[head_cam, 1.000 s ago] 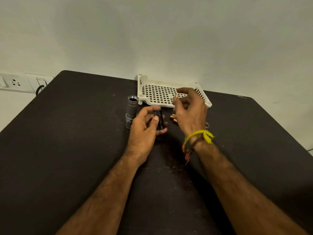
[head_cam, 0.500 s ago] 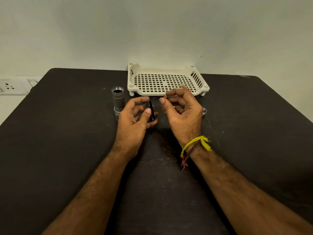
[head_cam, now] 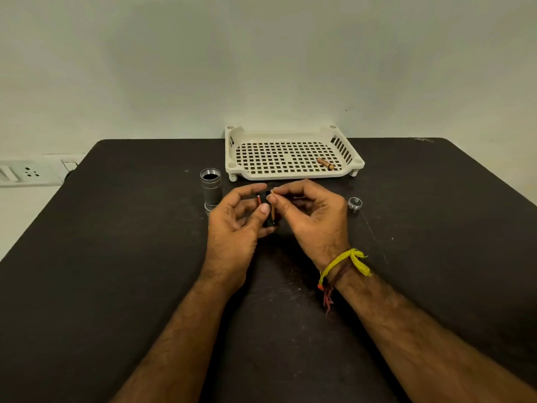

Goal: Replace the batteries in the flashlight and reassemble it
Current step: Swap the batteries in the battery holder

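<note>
Since half a second ago: right hand (head_cam: 312, 216) closed in on the battery holder (head_cam: 268, 209); one battery (head_cam: 326, 164) now lies in the tray (head_cam: 290, 174).

Battery holder: small black cylinder, held just in front of the tray's near edge, between the flashlight body and the end cap. Left hand (head_cam: 235, 225) grips it, thumb across its front, fingers curled behind.

Right hand: thumb and forefinger pinch a battery tip at the holder's top end; most of that cell is hidden.

Flashlight body (head_cam: 210, 189): grey tube, upright, open threaded end up, left of the holder.

End cap (head_cam: 354, 204): silver, right of the holder, on the tabletop (head_cam: 116, 257).

Handling note, as judgement: keep the holder steady and tilted toward the eye; match the cell's polarity to the slot; seat the spring end first, then press flat, or it may pop out.
</note>
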